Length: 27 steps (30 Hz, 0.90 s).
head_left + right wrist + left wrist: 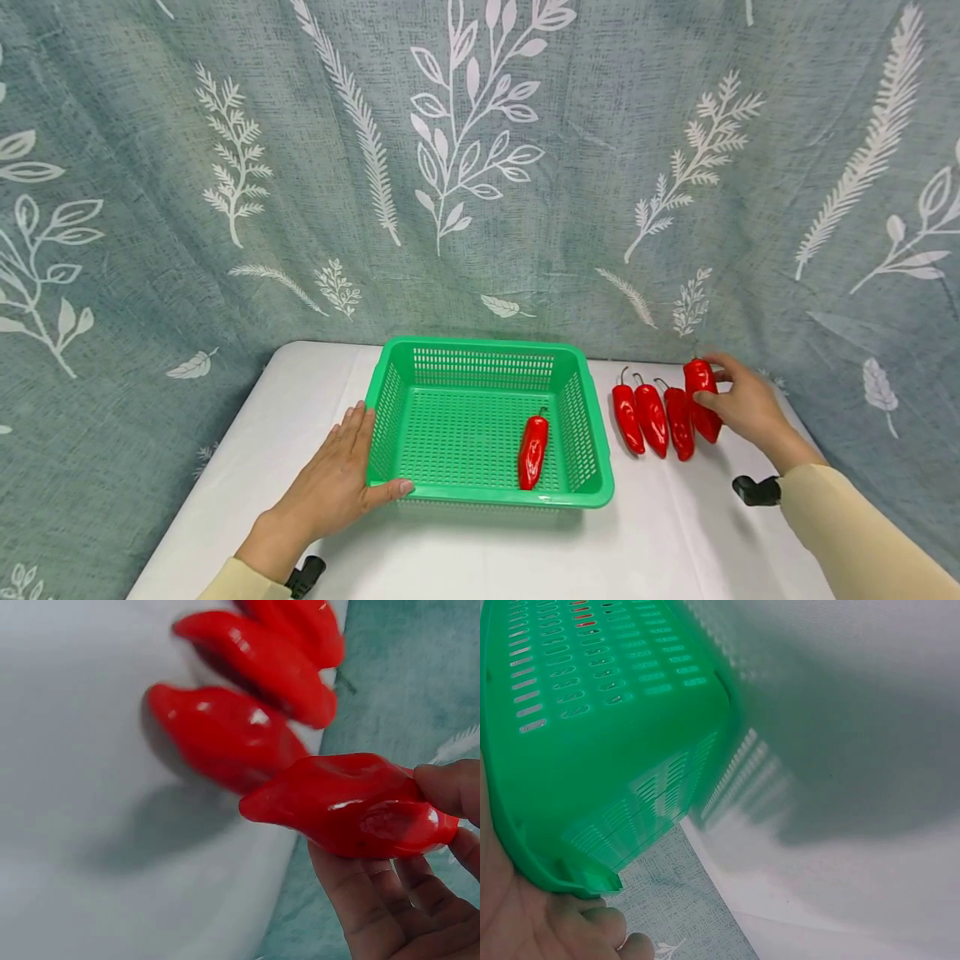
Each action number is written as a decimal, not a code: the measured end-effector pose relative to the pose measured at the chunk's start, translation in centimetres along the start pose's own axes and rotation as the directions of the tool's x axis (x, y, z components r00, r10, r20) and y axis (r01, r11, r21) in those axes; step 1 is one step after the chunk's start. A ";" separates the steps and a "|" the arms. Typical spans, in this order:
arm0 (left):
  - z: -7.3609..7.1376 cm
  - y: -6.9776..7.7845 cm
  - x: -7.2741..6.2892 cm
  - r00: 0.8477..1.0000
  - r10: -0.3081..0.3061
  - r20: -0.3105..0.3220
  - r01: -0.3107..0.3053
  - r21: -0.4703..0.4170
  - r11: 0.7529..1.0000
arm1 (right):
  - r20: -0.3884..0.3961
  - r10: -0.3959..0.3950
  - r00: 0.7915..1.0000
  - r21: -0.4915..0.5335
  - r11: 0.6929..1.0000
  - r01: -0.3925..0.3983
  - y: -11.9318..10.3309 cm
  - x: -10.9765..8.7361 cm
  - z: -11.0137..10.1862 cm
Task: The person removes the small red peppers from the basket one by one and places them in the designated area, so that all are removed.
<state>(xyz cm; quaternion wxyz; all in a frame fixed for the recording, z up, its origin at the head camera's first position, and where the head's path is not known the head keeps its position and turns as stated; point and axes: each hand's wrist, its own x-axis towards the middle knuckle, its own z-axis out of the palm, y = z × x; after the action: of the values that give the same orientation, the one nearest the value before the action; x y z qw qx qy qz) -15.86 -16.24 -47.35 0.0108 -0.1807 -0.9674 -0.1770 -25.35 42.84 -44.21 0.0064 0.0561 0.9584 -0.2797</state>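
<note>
My right hand (746, 408) pinches a glossy red pepper (702, 392) by its upper part; in the right wrist view this pepper (360, 806) sits between thumb and fingers, above its shadow on the cloth. Just left of it lie three more red peppers (650, 417) in a row, stems pointing to the back. My left hand (333, 479) rests along the left front corner of a green plastic basket (491, 498), fingers straight on the left rim and thumb over the front rim. Inside the basket, toward its right side, lies one red pepper (533, 450).
A white-covered table (450, 567) carries the basket and peppers. Behind it and along both sides hangs a grey-green curtain (480, 283) with white leaf prints, close to the table's back edge. Black wrist mounts (756, 491) show below both hands.
</note>
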 end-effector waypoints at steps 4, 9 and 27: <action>0.1 -0.1 0.0 1.000 -0.005 0.010 0.005 -0.001 1.000 | 0.013 0.052 0.999 -0.007 0.999 -0.052 1.4 0.2 0.1; 0.1 -0.1 0.0 1.000 -0.005 0.007 0.005 -0.002 1.000 | 0.041 0.116 0.992 0.008 0.993 -0.116 2.8 0.5 0.4; 0.3 -0.1 0.0 1.000 -0.011 0.008 0.011 -0.017 1.000 | 0.067 0.200 0.978 -0.040 0.979 -0.197 4.6 1.4 2.3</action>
<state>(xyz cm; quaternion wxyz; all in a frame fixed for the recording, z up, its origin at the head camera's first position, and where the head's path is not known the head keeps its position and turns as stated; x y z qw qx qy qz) -15.90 -16.26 -47.64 0.0043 -0.1764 -0.9668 -0.1847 -26.30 45.58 -48.67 0.0692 0.1415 0.9518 -0.2634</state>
